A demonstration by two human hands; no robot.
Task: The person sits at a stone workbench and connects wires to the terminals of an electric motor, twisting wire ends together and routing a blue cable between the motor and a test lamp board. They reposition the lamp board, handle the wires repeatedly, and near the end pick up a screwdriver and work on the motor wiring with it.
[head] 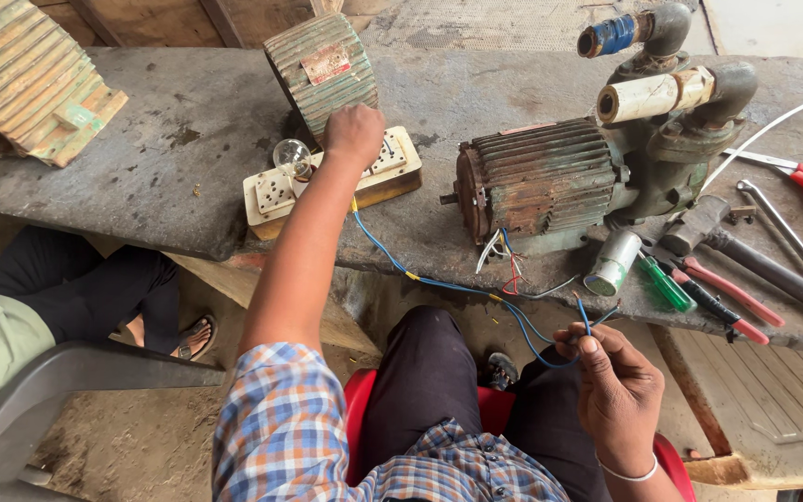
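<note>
While the left hand [355, 133] presses closed on the switchboard [276, 193], the right hand [617, 386] pinches blue wire [457, 286] ends, ready to touch the motor [536, 181] leads.

Bare bench top [178, 139] left of the switchboard [327, 181] – open (tools [727, 279] and pump motor [550, 181] crowd the right)

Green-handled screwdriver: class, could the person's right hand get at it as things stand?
Probably yes. The right hand pinches blue wires just below the bench edge, and the green-handled screwdriver lies near that edge, with nothing between them. The hand would need to free its grip on the wires first.
</note>
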